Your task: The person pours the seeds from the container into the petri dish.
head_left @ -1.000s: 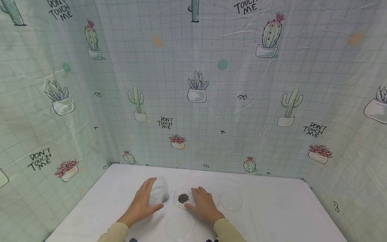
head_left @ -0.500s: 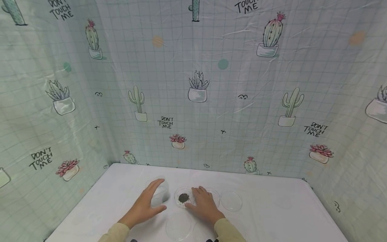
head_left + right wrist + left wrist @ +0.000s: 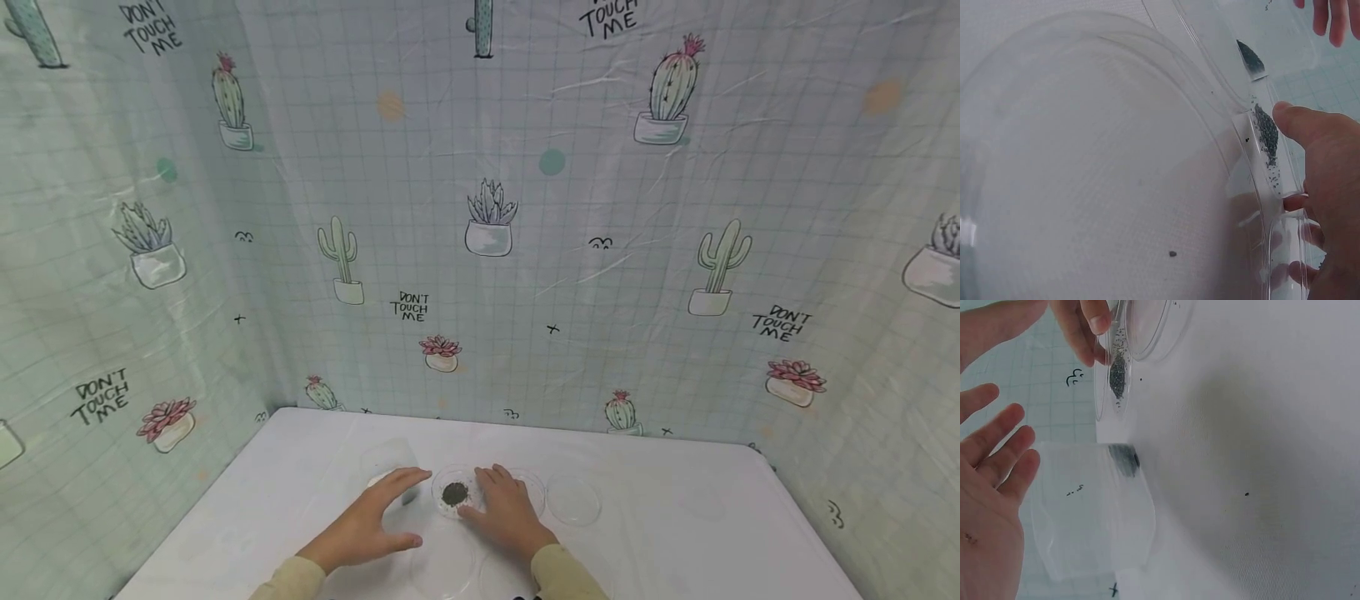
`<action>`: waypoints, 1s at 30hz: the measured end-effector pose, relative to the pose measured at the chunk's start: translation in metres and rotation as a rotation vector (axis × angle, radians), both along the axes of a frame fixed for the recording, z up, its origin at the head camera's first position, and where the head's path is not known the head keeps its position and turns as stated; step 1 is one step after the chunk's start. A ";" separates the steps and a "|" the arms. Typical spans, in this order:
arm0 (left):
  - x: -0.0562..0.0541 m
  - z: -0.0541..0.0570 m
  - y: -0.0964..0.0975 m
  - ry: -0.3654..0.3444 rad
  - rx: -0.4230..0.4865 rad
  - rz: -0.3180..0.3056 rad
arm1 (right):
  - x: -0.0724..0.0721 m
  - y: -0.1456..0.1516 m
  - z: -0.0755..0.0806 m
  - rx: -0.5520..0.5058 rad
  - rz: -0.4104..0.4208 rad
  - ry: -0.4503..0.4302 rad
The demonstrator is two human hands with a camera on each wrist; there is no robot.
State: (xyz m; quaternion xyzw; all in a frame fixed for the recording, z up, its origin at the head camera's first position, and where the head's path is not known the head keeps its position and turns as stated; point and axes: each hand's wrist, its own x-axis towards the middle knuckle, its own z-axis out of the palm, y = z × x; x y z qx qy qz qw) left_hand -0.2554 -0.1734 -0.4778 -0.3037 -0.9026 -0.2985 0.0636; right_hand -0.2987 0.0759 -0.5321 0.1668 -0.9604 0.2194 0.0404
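My right hand [image 3: 504, 504] grips the right side of a clear petri dish [image 3: 438, 482], thumb at its near rim and fingers at the far side. In the dish lies a pile of dark granules [image 3: 454, 493], with grains scattered around it. My left hand [image 3: 367, 521] hovers to the left of the dish, its thumb spread from the fingers and nothing held. Behind it stands a translucent bag-like plastic container [image 3: 1091, 512], partly covered by the left hand in the head view. Dark granules [image 3: 1124, 459] show in one of its bottom corners.
More clear petri dishes stand on the white table [image 3: 697, 533]: one dish [image 3: 574, 522] to the right, one partly behind the right hand, and others in front, including a large near dish [image 3: 1085, 156]. A cactus-print curtain [image 3: 487, 333] surrounds the table's back and sides.
My left hand has moved to the right and slightly nearer the body, away from the plastic container, showing more of its top. The right hand and the dish have stayed in place.
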 end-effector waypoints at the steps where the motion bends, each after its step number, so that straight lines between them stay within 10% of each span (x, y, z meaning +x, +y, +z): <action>1: 0.000 0.000 0.001 -0.014 -0.008 -0.003 | 0.000 0.000 0.000 0.001 0.001 0.003; 30: 0.006 -0.022 0.014 0.052 -0.072 -0.198 | -0.002 0.000 -0.002 0.053 0.005 0.027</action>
